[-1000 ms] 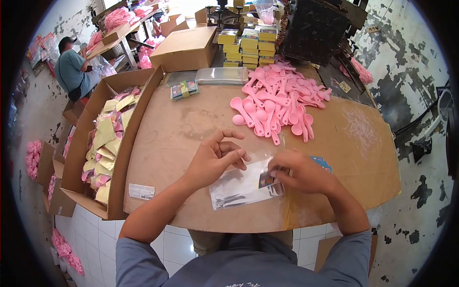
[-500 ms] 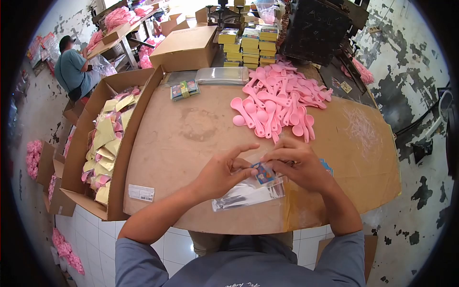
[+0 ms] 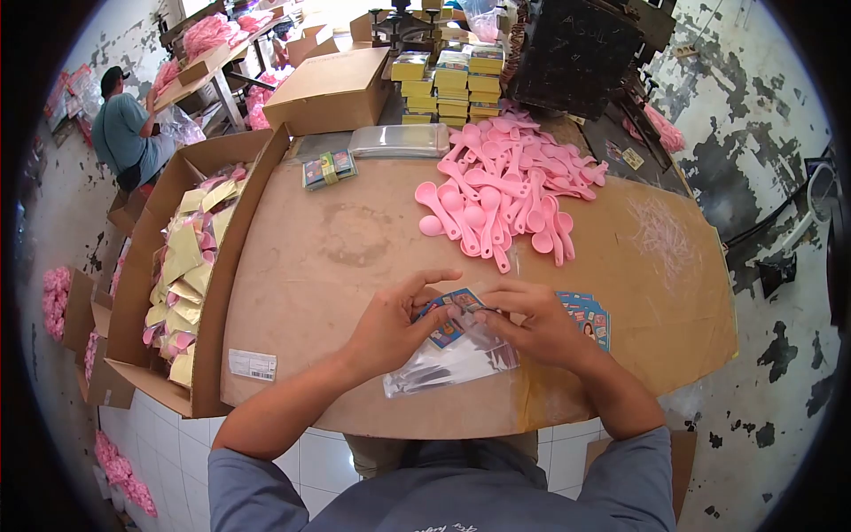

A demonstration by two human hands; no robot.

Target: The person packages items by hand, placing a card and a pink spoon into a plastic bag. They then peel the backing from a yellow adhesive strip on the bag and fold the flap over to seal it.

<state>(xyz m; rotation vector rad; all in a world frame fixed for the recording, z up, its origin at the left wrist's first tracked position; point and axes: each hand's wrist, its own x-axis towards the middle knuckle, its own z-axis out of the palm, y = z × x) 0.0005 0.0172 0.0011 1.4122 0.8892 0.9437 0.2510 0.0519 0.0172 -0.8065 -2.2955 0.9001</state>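
Observation:
My left hand (image 3: 388,326) pinches a small blue printed card (image 3: 446,333) between thumb and fingers above the table. Close beside it, my right hand (image 3: 542,330) has its fingertips pressed together at the card's right edge, where clear film of a plastic bag (image 3: 489,344) shows; the exact grip is partly hidden. Flat clear plastic bags (image 3: 443,371) lie under both hands. By my right wrist, a fanned pile of blue printed cards (image 3: 592,321) rests on the cardboard. Beyond the hands is a heap of pink spoons (image 3: 492,197).
At left stands an open carton (image 3: 277,164) of bagged pink spoons with yellowish cards. A banded card bundle (image 3: 329,169), a clear plastic pack (image 3: 399,140), card stacks (image 3: 452,80) and a closed box (image 3: 328,87) sit at the back. Another person (image 3: 124,133) sits far left.
The blue card has turned and shows more of its face, slightly left of before. My right hand has lowered a little, uncovering more of the card pile. The whole view has shifted slightly.

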